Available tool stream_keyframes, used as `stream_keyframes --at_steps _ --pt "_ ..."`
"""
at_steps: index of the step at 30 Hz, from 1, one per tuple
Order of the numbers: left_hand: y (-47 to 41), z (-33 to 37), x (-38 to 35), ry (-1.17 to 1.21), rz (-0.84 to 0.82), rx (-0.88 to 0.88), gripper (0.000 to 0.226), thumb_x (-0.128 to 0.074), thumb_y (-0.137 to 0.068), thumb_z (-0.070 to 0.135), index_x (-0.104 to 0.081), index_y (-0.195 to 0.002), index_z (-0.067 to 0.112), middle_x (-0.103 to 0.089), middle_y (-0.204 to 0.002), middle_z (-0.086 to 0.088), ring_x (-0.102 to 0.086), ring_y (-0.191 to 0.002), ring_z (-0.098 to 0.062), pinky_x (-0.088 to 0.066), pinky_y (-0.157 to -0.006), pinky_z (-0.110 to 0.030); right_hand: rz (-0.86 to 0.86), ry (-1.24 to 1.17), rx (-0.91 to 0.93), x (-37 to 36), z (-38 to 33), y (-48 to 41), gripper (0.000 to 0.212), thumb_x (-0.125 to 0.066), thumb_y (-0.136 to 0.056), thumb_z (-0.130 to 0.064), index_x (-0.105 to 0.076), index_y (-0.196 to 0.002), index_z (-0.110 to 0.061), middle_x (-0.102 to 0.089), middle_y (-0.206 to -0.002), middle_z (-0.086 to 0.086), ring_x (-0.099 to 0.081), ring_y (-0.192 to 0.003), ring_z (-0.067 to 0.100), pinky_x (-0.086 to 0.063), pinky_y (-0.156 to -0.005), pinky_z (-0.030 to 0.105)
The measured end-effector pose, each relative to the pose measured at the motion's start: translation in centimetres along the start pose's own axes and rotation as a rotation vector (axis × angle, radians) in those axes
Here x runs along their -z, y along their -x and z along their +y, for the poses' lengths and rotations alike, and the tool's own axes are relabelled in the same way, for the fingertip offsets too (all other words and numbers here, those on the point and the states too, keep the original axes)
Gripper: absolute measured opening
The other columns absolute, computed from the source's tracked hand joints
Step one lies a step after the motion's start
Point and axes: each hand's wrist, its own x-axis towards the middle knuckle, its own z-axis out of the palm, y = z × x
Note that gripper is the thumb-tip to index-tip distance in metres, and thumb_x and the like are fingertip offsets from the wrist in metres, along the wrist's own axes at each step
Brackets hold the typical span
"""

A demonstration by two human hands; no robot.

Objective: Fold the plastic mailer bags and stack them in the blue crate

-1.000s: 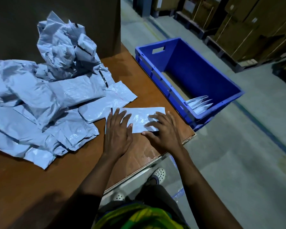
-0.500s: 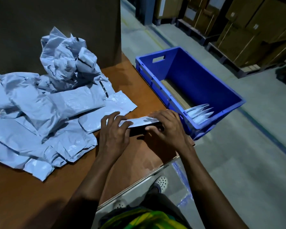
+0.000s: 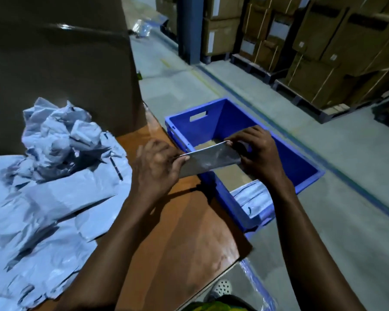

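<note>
A folded grey mailer bag (image 3: 209,159) hangs in the air over the table's right edge and the near-left rim of the blue crate (image 3: 301,173). My left hand (image 3: 157,169) pinches its left end and my right hand (image 3: 256,151) pinches its right end. Inside the crate, at the near end, lie a few folded mailers (image 3: 253,198) on a brown cardboard floor. A big heap of unfolded, crumpled grey mailers (image 3: 47,176) covers the left half of the brown wooden table (image 3: 184,239).
A tall dark carton (image 3: 61,63) stands at the table's back. The crate sits on the grey floor beside the table. Pallets of brown cartons (image 3: 323,52) and a blue rack post (image 3: 189,28) line the far side of the aisle.
Both hands lifted the folded mailer off the table and carried it up and right, over the crate's rim. The camera tilted upward.
</note>
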Motion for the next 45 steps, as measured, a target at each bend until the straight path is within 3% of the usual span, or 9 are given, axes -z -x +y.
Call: stream_keyframes --at_steps 4,10,13,22,27,31,35,40,45 --pt "-5.3 3.7 -4.7 0.035 0.035 -0.095 0.016 -0.075 -0.088 0.031 -0.08 -0.084 0.016 -0.071 -0.08 -0.002 -0.063 -0.086 -0.031 -0.049 -0.074 -0.045 0.009 0.077 -0.072 2.9 6.1 -1.0 0.017 -0.065 -0.095 -0.015 -0.078 -0.105 -0.014 -0.074 -0.1 0.004 -0.063 -0.09 0.033 -0.048 -0.075 0.051" --pt "-9.1 7.0 -12.5 0.051 -0.088 -0.094 0.018 -0.075 -0.086 0.034 -0.08 -0.082 0.016 -0.069 -0.079 0.0 -0.061 -0.086 -0.029 -0.042 -0.074 -0.04 -0.02 0.128 -0.108 5.6 13.5 -0.6 0.019 -0.065 -0.093 -0.019 -0.079 -0.096 -0.006 -0.074 -0.091 0.01 -0.056 -0.084 0.021 -0.036 -0.075 0.028" --pt "-9.6 6.7 -15.8 -0.004 -0.249 -0.065 0.02 -0.075 -0.085 0.036 -0.078 -0.082 0.017 -0.067 -0.08 0.0 -0.061 -0.089 -0.029 -0.041 -0.077 -0.04 -0.156 0.136 -0.134 4.4 16.9 0.5 0.015 -0.076 -0.084 0.002 -0.078 -0.096 -0.007 -0.073 -0.092 0.01 -0.06 -0.085 0.028 -0.039 -0.076 0.025" --pt "-9.9 6.9 -20.8 -0.335 -0.912 0.039 0.04 -0.063 -0.091 0.051 -0.072 -0.104 0.015 -0.071 -0.114 -0.011 -0.062 -0.111 -0.034 -0.042 -0.086 -0.038 -0.676 0.093 0.027 -1.6 22.5 2.3 0.021 -0.058 -0.094 -0.023 -0.075 -0.083 -0.017 -0.067 -0.08 0.003 -0.06 -0.078 0.028 -0.048 -0.07 0.04" --pt "-8.5 7.3 -24.2 -0.293 -1.199 0.1 0.036 -0.071 -0.086 0.028 -0.064 -0.119 0.016 -0.062 -0.129 -0.012 -0.061 -0.12 -0.033 -0.048 -0.094 -0.037 -1.029 0.19 -0.239 -3.7 23.1 3.3 0.017 -0.06 -0.099 -0.018 -0.072 -0.103 -0.007 -0.067 -0.107 0.018 -0.066 -0.1 0.039 -0.048 -0.079 0.044" --pt "-7.3 7.3 -26.1 -0.135 -1.432 0.268 0.022 -0.082 -0.072 0.016 -0.07 -0.09 0.019 -0.073 -0.106 -0.006 -0.072 -0.098 -0.026 -0.057 -0.078 -0.033 -1.205 0.154 -0.382 -3.9 22.8 3.5 0.023 -0.063 -0.099 -0.018 -0.073 -0.113 -0.002 -0.072 -0.109 0.027 -0.071 -0.105 0.04 -0.052 -0.088 0.045" --pt "-6.7 6.9 -26.8 -0.066 -1.536 0.342 0.018 -0.072 -0.078 0.011 -0.072 -0.095 0.014 -0.074 -0.102 -0.008 -0.073 -0.094 -0.026 -0.058 -0.07 -0.033 -1.24 0.057 -0.395 -3.5 22.6 3.0 0.03 -0.077 -0.092 -0.034 -0.078 -0.115 -0.014 -0.077 -0.109 0.015 -0.072 -0.106 0.028 -0.052 -0.087 0.036" --pt "-6.7 7.4 -27.1 -0.056 -1.535 0.438 0.041 -0.051 -0.095 0.017 -0.061 -0.134 0.008 -0.062 -0.137 -0.018 -0.06 -0.124 -0.033 -0.051 -0.099 -0.037 -1.311 -0.012 -0.377 -4.1 21.4 2.7 0.032 -0.067 -0.098 -0.045 -0.076 -0.122 -0.026 -0.078 -0.114 0.002 -0.072 -0.105 0.022 -0.054 -0.089 0.033" --pt "-6.0 8.0 -27.5 -0.002 -1.701 0.374 0.061 -0.049 -0.075 0.029 -0.066 -0.128 0.004 -0.066 -0.132 -0.017 -0.065 -0.118 -0.035 -0.054 -0.101 -0.045 -1.528 0.023 -0.365 -5.0 20.4 3.2 0.036 -0.062 -0.102 -0.041 -0.07 -0.131 -0.021 -0.074 -0.124 0.004 -0.069 -0.098 0.022 -0.051 -0.081 0.029"
